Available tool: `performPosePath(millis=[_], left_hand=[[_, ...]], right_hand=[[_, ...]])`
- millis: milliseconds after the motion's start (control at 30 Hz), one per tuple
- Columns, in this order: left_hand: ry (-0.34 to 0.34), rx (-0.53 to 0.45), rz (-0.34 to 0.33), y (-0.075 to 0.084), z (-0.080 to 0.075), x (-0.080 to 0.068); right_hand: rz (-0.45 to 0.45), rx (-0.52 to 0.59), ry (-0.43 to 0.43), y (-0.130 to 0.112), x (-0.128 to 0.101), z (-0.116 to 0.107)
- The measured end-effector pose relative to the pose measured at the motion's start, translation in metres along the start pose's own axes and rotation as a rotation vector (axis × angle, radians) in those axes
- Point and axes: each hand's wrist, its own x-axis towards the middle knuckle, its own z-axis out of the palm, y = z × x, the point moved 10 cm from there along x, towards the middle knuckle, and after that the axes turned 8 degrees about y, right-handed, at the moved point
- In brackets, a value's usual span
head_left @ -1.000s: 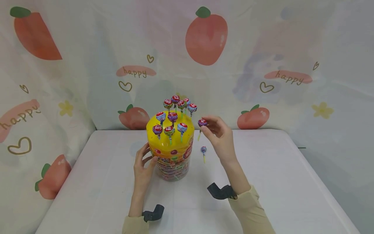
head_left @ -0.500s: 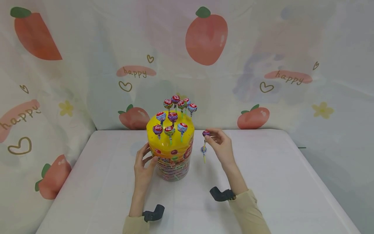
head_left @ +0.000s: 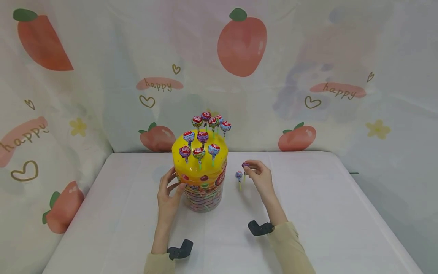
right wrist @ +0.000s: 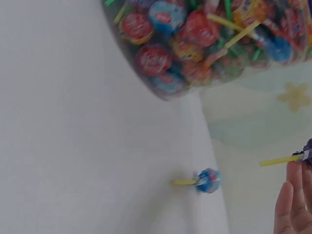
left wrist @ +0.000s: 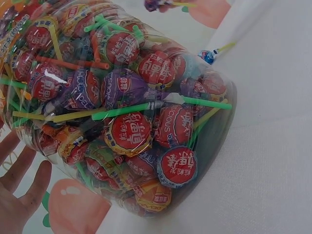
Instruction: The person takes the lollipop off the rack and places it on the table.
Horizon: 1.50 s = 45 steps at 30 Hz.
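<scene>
A clear jar of lollipops [head_left: 204, 199] with a yellow lid [head_left: 178, 149] stands on the table, and several lollipops rise upright from the lid. My left hand [head_left: 167, 199] holds the jar's left side, its thumb at the front and the fingers spread farther back. To the right of the jar, my right hand [head_left: 261, 178] pinches a purple lollipop [head_left: 245, 164] by its wrapped head. The yellow stick [right wrist: 280, 161] of that lollipop shows in the right wrist view. Just left of the fingertips, a blue lollipop [head_left: 238, 175] lies on the table.
A white cloth covers the table [head_left: 328, 213]. Behind it hangs a curtain [head_left: 291, 49] printed with fruit, hearts and flowers. Each wrist carries a black camera mount, one at the left wrist [head_left: 180, 249] and one at the right wrist [head_left: 261, 228].
My right hand has moved down and slightly right with the purple lollipop, away from the lid and to beside the blue lollipop. My left hand has stayed on the jar.
</scene>
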Motion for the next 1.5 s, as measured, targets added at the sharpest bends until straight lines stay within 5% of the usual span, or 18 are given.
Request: performPosePath(millis=[100, 467, 1000, 1300, 1500], left_hand=[[-0.006, 0.011, 0.002, 0.011, -0.001, -0.001], [-0.010, -0.005, -0.026, 0.010, -0.001, -0.001], [-0.009, 0.021, -0.022, 0.012, -0.002, -0.002], [0.003, 0.005, 0.004, -0.021, 0.001, 0.001], [0.003, 0.003, -0.013, -0.026, 0.000, 0.002]], right_hand=[[0.026, -0.013, 0.014, 0.013, 0.003, -0.001], [0.070, -0.100, 0.036, 0.052, 0.015, -0.002], [0.093, -0.313, 0.082, 0.073, 0.026, -0.003], [0.134, -0.422, 0.038, 0.078, 0.028, 0.000], [0.136, -0.449, 0.016, 0.078, 0.027, 0.001]])
